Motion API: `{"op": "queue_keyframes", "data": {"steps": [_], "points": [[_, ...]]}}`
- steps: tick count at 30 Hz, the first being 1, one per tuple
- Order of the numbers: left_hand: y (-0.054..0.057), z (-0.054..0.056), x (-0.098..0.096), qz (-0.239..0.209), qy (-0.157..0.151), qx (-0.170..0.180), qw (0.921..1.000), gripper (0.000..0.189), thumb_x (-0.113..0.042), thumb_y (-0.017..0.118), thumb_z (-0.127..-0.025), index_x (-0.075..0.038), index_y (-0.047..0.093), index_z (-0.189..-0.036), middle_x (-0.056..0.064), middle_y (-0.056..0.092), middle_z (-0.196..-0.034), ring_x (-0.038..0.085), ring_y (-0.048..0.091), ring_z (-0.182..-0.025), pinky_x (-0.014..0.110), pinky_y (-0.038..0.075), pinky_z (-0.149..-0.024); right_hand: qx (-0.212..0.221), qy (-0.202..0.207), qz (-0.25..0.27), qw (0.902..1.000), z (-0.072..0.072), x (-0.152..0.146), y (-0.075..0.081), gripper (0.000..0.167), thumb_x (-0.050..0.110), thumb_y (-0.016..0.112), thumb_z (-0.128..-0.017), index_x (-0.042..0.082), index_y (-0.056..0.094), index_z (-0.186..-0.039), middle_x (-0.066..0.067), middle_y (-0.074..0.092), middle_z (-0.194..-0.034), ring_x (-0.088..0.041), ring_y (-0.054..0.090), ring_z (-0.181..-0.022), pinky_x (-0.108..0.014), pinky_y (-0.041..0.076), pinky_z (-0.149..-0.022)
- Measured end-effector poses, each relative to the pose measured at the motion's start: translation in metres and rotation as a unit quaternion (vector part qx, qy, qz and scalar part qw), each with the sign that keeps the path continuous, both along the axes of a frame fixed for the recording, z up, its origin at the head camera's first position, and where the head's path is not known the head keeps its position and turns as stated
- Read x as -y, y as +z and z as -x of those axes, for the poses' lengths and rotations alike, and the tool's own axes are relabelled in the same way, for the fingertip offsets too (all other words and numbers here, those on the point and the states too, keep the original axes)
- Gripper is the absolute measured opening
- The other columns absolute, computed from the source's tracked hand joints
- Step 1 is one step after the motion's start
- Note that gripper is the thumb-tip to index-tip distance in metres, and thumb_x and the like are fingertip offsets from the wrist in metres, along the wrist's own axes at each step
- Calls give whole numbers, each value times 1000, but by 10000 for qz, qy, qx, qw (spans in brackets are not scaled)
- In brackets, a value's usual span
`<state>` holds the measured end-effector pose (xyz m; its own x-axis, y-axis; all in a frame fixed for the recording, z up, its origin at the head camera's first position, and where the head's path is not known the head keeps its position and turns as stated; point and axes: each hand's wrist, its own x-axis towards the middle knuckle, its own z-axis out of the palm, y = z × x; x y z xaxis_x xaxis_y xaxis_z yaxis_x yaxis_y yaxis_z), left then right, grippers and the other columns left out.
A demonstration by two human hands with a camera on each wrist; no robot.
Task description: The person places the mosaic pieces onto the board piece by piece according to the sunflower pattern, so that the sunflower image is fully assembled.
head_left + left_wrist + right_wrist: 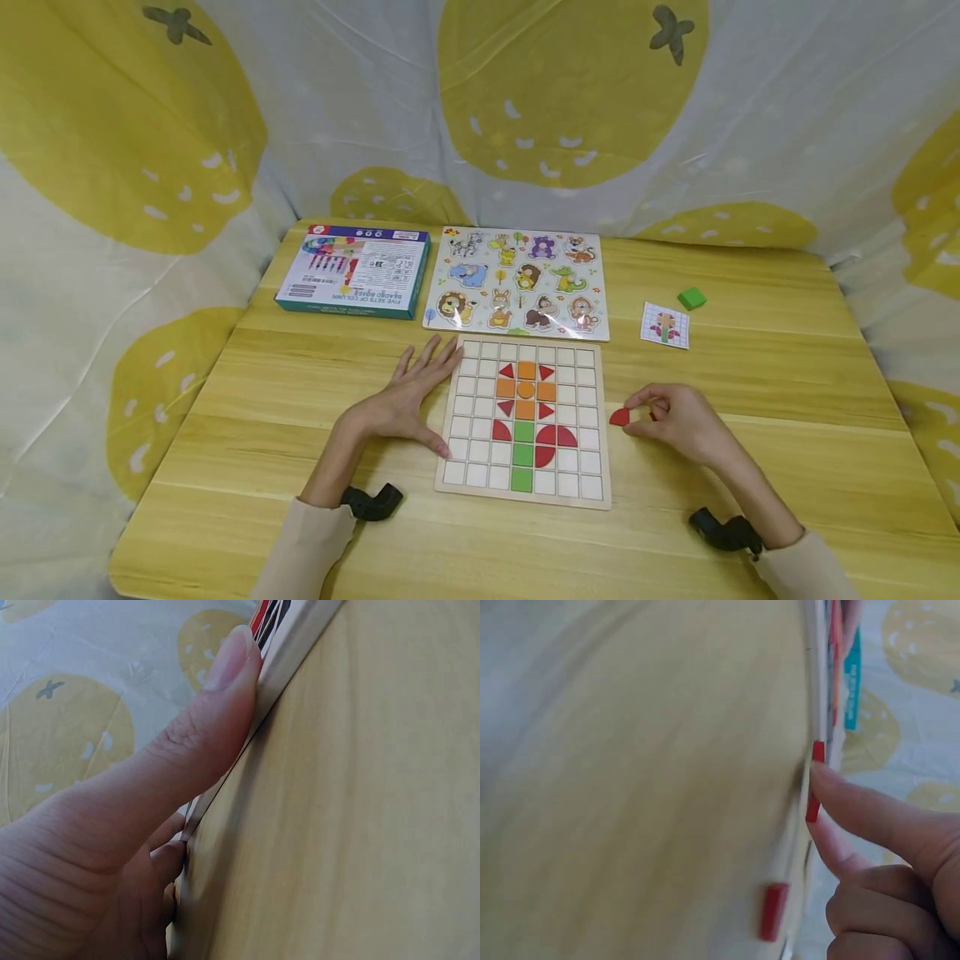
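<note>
The wooden grid board [458, 367] lies flat in front of me, with orange squares around an orange circle, red triangles, three green squares and several red quarter-circles. My left hand [405, 400] is spread along its left edge, with the thumb and fingertips touching the rim; the left wrist view shows the thumb [180, 742] against the side. Right of the board, my right hand [675, 417] pinches a red quarter-circle piece [619, 417] between thumb and fingers. Another red piece [774, 911] lies on the table in the right wrist view, mostly hidden by the hand in the head view.
A small pattern card [665, 325] lies at the right, beside a green block [692, 298]. Behind the board are an animal puzzle [517, 283] and a bead-set box [352, 271]. Patterned cloth [570, 100] hangs along the table's back and sides.
</note>
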<state>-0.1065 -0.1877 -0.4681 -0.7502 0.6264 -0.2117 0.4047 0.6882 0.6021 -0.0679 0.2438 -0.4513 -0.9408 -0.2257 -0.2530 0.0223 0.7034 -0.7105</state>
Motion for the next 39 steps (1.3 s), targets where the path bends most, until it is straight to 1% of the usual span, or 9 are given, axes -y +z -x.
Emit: {"op": "queue_keyframes", "data": {"steps": [2, 4, 7, 10, 15, 21, 28, 32, 39], "points": [[-1, 0, 1, -8, 2, -12, 10000, 144, -55, 96, -62, -14, 7, -168, 5, -6, -177, 33, -17, -162, 61, -15, -128, -56, -49, -114, 9999, 1, 5, 5, 27, 19, 87, -84, 5, 77, -105, 6, 30, -60, -7, 27, -55, -23, 23, -50], [-1, 0, 1, 1, 5, -18, 10000, 144, -55, 96, -62, -14, 6, -168, 5, -7, -177, 33, -18, -162, 61, -15, -128, -62, -90, -39, 9999, 2, 14, 11, 27, 19, 87, -84, 6, 78, -106, 6, 29, -59, -8, 26, -54, -23, 23, -49], [0, 0, 1, 2, 10, -24, 10000, 145, -55, 96, -62, -14, 6, -168, 5, -7, -177, 33, -18, -162, 61, -15, -128, 69, -113, 305, 9994, 4, 36, 18, 26, 19, 88, -83, 7, 79, -104, 5, 27, -58, -10, 25, -53, -24, 23, -49], [1, 0, 1, 5, 18, -22, 10000, 145, -55, 96, -62, -14, 6, -168, 4, -7, -177, 33, -18, -162, 61, -15, -129, 213, 29, 733, 9971, 5, 64, 22, 26, 19, 89, -81, 9, 79, -102, 5, 25, -57, -11, 24, -53, -25, 22, -49], [2, -1, -1, -35, -30, -35, 10000, 144, -55, 96, -62, -14, 7, -168, 5, -6, -177, 33, -17, -162, 61, -14, -128, 428, 273, 1001, 9937, 4, 110, 19, 25, 21, 92, -78, 13, 80, -97, 3, 28, -55, -13, 26, -52, -24, 23, -52], [1, -1, -2, 0, -39, -26, 10000, 144, -56, 95, -63, -15, 6, -168, 5, -6, -177, 33, -17, -162, 62, -14, -128, 297, 573, 860, 9942, 4, 148, 10, 22, 20, 94, -74, 17, 80, -90, 4, 36, -56, -11, 33, -54, -21, 24, -50], [1, -1, -2, -35, -36, -24, 10000, 143, -54, 96, -63, -13, 7, -168, 5, -6, -177, 35, -16, -162, 62, -14, -128, 138, 748, 501, 9958, 8, 166, 6, 23, 19, 96, -71, 17, 76, -82, 3, 54, -67, -12, 43, -63, -21, 27, -52], [2, -1, -2, -39, -50, -46, 10000, 143, -54, 96, -63, -13, 7, -168, 6, -6, -177, 35, -16, -162, 62, -14, -128, 124, 799, 286, 9963, 10, 168, 7, 24, 20, 96, -70, 17, 75, -82, 3, 55, -65, -12, 45, -59, -21, 29, -50], [2, -2, -1, -56, -38, -41, 10000, 143, -54, 96, -63, -12, 8, -168, 7, -5, -177, 35, -16, -162, 62, -14, -128, 68, 952, 431, 9945, 12, 169, 5, 22, 19, 96, -72, 18, 80, -87, 3, 54, -68, -13, 45, -66, -21, 27, -52]]}}
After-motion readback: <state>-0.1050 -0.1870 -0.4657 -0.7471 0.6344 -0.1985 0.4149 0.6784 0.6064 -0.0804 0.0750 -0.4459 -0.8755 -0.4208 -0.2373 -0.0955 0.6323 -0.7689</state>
